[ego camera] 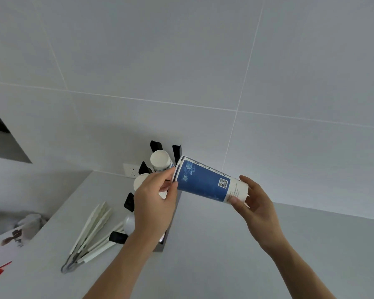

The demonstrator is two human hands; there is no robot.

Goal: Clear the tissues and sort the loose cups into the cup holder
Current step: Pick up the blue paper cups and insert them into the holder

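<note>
grey counter (pixel 225 255) under a tiled wall. right hand (pixel 257 208) clamped on the base end of the nested blue paper cups (pixel 203 183), left hand (pixel 153 203) pinching the rim end, held level between them, likely to steer the stack into the black cup holder (pixel 176 153) just beyond. wrapped straws (pixel 91 231) near left.

cup holder (pixel 160 244) mostly behind left hand (pixel 153 203)

Both hands hold a blue-and-white paper cup stack (pixel 205 182) sideways above the grey counter (pixel 225 244). The left hand (pixel 154 203) pinches its rim end; the right hand (pixel 255 203) grips the base. Behind stands the black cup holder (pixel 176 153).
</note>
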